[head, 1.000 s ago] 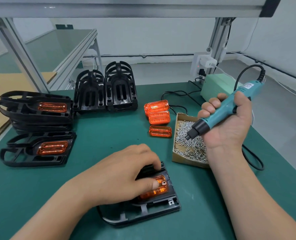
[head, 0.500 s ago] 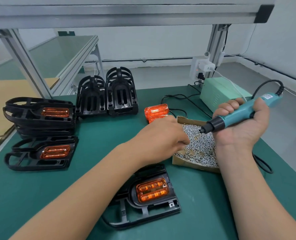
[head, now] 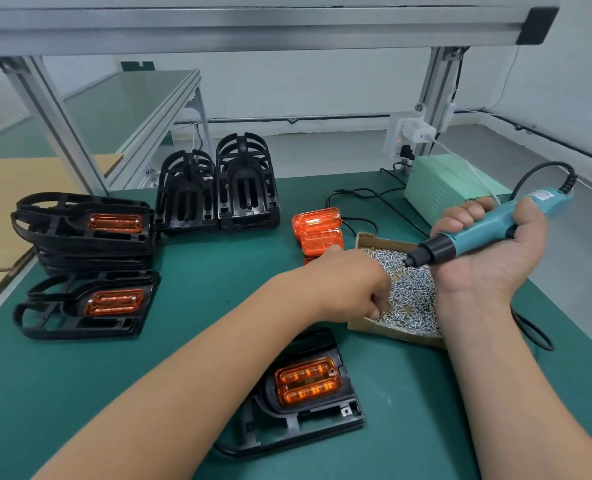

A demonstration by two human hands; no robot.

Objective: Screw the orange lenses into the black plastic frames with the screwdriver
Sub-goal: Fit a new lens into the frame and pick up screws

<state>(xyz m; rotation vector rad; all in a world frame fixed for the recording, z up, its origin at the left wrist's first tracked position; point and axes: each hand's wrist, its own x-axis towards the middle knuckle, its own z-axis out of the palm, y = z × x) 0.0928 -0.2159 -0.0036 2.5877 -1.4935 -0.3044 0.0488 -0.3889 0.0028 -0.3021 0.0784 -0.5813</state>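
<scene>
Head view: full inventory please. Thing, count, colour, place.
near frame: 1, black, orange lens seated in it, front centre.
fitted frames: a stack plus 1, black with orange lenses, left.
empty frames: 2 upright stacks, black, back centre.
loose lenses: at least 3, orange, left of the box.
screw box: 1, cardboard, right; silver screws inside.
power supply: 1, pale green, back right.
screwdriver: 1, teal, corded, above the box.
table: 1, green.
left hand: fingers down among the screws.
right hand: grips the screwdriver.
</scene>
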